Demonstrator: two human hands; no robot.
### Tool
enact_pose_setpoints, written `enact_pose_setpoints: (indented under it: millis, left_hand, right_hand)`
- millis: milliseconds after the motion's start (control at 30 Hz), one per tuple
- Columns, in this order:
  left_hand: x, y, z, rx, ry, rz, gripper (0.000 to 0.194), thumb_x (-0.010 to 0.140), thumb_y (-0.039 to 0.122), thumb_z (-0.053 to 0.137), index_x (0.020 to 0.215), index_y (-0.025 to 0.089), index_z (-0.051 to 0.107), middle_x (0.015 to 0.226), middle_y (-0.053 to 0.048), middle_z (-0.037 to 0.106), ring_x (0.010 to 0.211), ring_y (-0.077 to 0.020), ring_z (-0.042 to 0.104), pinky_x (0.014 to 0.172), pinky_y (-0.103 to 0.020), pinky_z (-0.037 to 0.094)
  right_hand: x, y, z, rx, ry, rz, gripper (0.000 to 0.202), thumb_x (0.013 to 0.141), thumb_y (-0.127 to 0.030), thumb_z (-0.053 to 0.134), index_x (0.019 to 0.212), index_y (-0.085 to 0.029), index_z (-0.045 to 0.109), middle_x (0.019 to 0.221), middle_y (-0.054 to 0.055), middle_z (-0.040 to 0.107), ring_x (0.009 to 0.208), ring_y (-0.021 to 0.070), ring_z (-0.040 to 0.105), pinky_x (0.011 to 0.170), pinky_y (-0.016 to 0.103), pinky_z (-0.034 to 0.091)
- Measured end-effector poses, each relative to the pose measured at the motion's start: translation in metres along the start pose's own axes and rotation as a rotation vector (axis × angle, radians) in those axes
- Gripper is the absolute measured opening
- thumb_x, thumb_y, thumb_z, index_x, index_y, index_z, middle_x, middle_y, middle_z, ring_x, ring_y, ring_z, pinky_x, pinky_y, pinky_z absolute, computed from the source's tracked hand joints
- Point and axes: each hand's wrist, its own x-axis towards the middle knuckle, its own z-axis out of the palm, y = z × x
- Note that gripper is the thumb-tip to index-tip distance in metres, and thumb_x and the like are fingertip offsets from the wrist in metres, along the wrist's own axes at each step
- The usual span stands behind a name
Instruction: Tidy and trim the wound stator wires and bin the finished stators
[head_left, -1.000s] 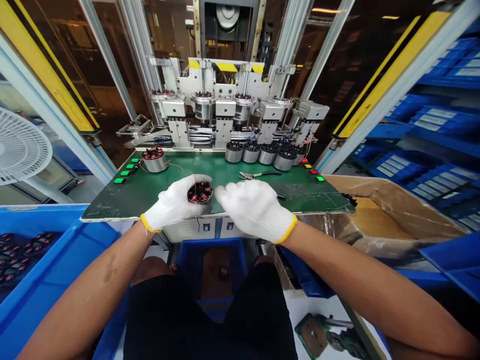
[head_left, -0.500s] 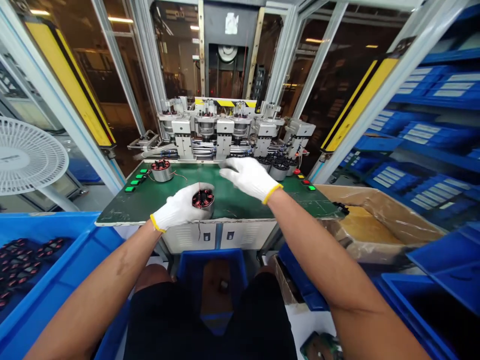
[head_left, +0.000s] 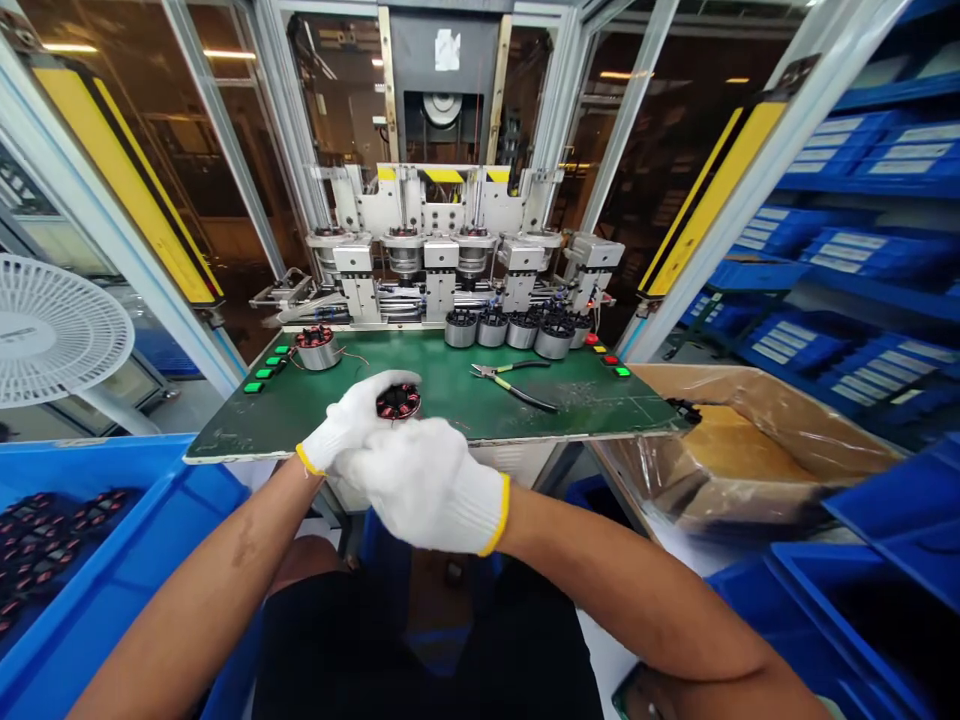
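- At the near edge of the green table [head_left: 247,428], a motor part [head_left: 398,400] with copper coils sits in the grasp of the left hand [head_left: 352,415], its coiled face upward.
- White-gloved, the left hand wraps round the side of this part.
- The right hand [head_left: 431,485], also gloved, is curled in front of the left and overlaps it; whether it grips anything cannot be told.
- To the right of the part, pliers [head_left: 491,374] lie with their handles spread.
- Farther back on the left stands another coiled part [head_left: 317,350], a loose wire beside it, near green buttons [head_left: 262,374].
- Back right, metal cylinders [head_left: 553,340] with black tops stand close together.
- Behind them all rises a machine [head_left: 441,270].
- Left of the table, a blue bin [head_left: 169,505] holds more coiled pieces [head_left: 45,545].
- To the right sits an open cardboard box [head_left: 780,410].
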Motion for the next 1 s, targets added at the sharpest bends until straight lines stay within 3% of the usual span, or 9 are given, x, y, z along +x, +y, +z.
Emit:
enact_pose_setpoints:
  millis: [67, 200, 333, 467, 700, 833, 1000]
  left_hand:
    - [0.003, -0.003, 0.000, -0.022, -0.059, 0.068, 0.054, 0.065, 0.033, 0.065, 0.117, 0.019, 0.062, 0.115, -0.005, 0.068, 0.105, -0.0256, 0.062, 0.095, -0.036, 0.048]
    - [0.007, -0.007, 0.002, -0.024, -0.106, 0.097, 0.056, 0.062, 0.036, 0.069, 0.115, 0.020, 0.061, 0.108, -0.004, 0.068, 0.098, -0.0245, 0.063, 0.091, -0.037, 0.049]
    - [0.007, -0.007, 0.003, -0.013, -0.093, 0.040, 0.057, 0.059, 0.039, 0.072, 0.112, 0.021, 0.061, 0.108, -0.002, 0.068, 0.098, -0.0244, 0.063, 0.093, -0.037, 0.048]
    - [0.008, -0.009, 0.003, 0.009, -0.081, -0.003, 0.063, 0.058, 0.041, 0.073, 0.116, 0.022, 0.060, 0.112, -0.003, 0.066, 0.101, -0.0254, 0.062, 0.095, -0.038, 0.047]
    - [0.009, -0.009, 0.003, 0.062, -0.082, 0.013, 0.064, 0.061, 0.043, 0.074, 0.119, 0.021, 0.058, 0.113, -0.004, 0.066, 0.103, -0.0258, 0.062, 0.096, -0.039, 0.047]
    - [0.007, -0.006, 0.004, 0.022, -0.101, 0.002, 0.062, 0.063, 0.041, 0.073, 0.119, 0.020, 0.058, 0.114, -0.005, 0.066, 0.105, -0.0254, 0.062, 0.097, -0.038, 0.047]
    - [0.008, -0.007, 0.004, -0.011, -0.106, 0.000, 0.066, 0.062, 0.039, 0.073, 0.122, 0.018, 0.056, 0.117, -0.006, 0.065, 0.108, -0.0274, 0.060, 0.099, -0.040, 0.046]
  right_hand:
    - [-0.011, 0.016, 0.003, 0.126, 0.052, 0.069, 0.027, 0.089, -0.019, 0.049, 0.111, -0.017, 0.065, 0.100, 0.009, 0.067, 0.084, 0.0224, 0.061, 0.073, 0.031, 0.046]
    - [-0.008, 0.072, 0.019, 0.640, 0.247, 0.374, 0.024, 0.088, -0.021, 0.046, 0.093, -0.015, 0.070, 0.076, 0.002, 0.063, 0.069, 0.0140, 0.055, 0.065, 0.023, 0.043]
    - [0.014, 0.108, 0.045, 1.102, 0.303, 0.442, 0.023, 0.078, -0.021, 0.048, 0.084, -0.012, 0.068, 0.059, -0.003, 0.048, 0.050, 0.0082, 0.038, 0.048, 0.019, 0.032]
    - [0.026, 0.111, 0.055, 1.324, 0.363, 0.429, 0.020, 0.075, -0.021, 0.049, 0.079, -0.011, 0.066, 0.051, -0.007, 0.038, 0.044, 0.0061, 0.029, 0.042, 0.017, 0.023]
    - [0.023, 0.099, 0.036, 1.494, 0.468, 0.503, 0.016, 0.073, -0.016, 0.049, 0.078, -0.009, 0.062, 0.046, -0.008, 0.037, 0.040, 0.0056, 0.026, 0.038, 0.017, 0.017]
    - [0.017, 0.097, 0.035, 1.547, 0.463, 0.491, 0.016, 0.074, -0.014, 0.049, 0.080, -0.009, 0.063, 0.045, -0.008, 0.037, 0.040, 0.0055, 0.027, 0.038, 0.016, 0.019]
    - [0.023, 0.104, 0.051, 1.545, 0.434, 0.513, 0.020, 0.076, -0.009, 0.045, 0.082, -0.009, 0.064, 0.048, -0.007, 0.039, 0.041, 0.0051, 0.028, 0.039, 0.016, 0.021]
